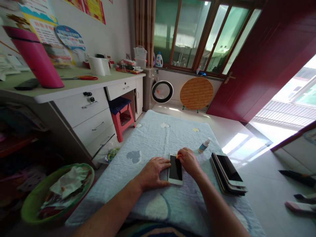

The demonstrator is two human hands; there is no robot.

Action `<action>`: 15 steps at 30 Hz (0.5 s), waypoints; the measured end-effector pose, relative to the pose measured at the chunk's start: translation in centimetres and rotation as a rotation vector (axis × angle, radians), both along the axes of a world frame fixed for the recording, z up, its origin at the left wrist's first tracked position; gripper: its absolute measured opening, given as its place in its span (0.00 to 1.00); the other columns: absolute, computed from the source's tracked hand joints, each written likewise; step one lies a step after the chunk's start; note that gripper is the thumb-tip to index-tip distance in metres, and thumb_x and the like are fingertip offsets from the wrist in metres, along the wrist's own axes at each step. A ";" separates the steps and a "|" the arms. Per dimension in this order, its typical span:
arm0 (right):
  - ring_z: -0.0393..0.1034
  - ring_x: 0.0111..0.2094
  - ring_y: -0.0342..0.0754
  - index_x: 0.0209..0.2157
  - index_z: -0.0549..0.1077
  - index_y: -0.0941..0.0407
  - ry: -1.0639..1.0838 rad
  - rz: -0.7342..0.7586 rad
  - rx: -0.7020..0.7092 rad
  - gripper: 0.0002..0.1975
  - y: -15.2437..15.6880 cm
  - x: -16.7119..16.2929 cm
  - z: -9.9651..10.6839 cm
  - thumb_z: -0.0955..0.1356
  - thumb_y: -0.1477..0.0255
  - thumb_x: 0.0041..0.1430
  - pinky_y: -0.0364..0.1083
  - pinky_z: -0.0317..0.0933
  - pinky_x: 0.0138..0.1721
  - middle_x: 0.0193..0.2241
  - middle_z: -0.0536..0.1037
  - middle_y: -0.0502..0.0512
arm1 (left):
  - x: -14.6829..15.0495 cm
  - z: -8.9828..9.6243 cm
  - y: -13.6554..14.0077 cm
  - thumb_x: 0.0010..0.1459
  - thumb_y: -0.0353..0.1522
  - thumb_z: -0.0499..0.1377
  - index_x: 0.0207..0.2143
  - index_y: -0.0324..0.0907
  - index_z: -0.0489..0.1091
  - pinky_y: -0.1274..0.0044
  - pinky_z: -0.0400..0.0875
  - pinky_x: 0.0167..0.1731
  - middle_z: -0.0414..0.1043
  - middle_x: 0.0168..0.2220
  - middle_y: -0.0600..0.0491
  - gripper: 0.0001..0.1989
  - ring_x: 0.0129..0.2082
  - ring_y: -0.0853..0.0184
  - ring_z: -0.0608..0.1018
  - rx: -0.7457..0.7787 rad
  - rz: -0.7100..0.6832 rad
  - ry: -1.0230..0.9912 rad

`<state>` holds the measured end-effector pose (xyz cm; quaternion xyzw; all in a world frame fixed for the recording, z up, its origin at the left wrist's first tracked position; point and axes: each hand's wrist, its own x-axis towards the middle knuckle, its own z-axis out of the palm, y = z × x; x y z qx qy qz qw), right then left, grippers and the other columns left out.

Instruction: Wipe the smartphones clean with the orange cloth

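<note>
Dark red door (261, 56) fills upper right of frame; windows (197, 33) run along the top centre. White desk w/ drawers (91, 108) sits at left, tilted pink cylinder (37, 59) and orange-handled scissors (86, 78) on its top. Light blue quilted cloth (158, 138) covers the bench, centre to bottom of frame. Green basin (32, 204) w/ crumpled paper at lower left, red stool (123, 120) beside the desk. Stack of smartphones (228, 174) lies right of centre on the cloth, near the right hand but apart. Left hand (154, 171), fingers spread flat, presses on the cloth and touches the left edge of the white smartphone (175, 169), which lies screen-up at centre. Right hand (189, 161) is at the phone's top right corner, fingertips pressed together, pinching a small orange bit (178, 156); can't tell what it is. Small spray bottle (204, 145) lies just beyond the right hand.
</note>
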<state>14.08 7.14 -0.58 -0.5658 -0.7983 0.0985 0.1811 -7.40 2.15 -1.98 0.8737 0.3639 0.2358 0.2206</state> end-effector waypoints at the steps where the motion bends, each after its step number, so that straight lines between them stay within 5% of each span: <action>1: 0.67 0.37 0.47 0.29 0.75 0.57 -0.013 -0.006 -0.003 0.10 0.1 -0.3 0.0 0.63 0.81 0.57 0.45 0.55 0.44 0.30 0.75 0.54 | 0.0 0.1 0.0 0.45 0.47 0.68 0.55 0.47 0.69 0.62 0.56 0.58 0.68 0.57 0.48 0.34 0.56 0.51 0.69 0.002 -0.003 -0.004; 15: 0.67 0.37 0.46 0.30 0.75 0.56 0.052 0.132 -0.015 0.11 -0.1 -3.2 0.3 0.63 0.81 0.58 0.44 0.55 0.43 0.33 0.77 0.53 | 0.1 0.9 -0.2 0.46 0.43 0.68 0.57 0.49 0.67 0.63 0.58 0.57 0.69 0.57 0.51 0.35 0.55 0.53 0.70 -0.007 -0.032 -0.036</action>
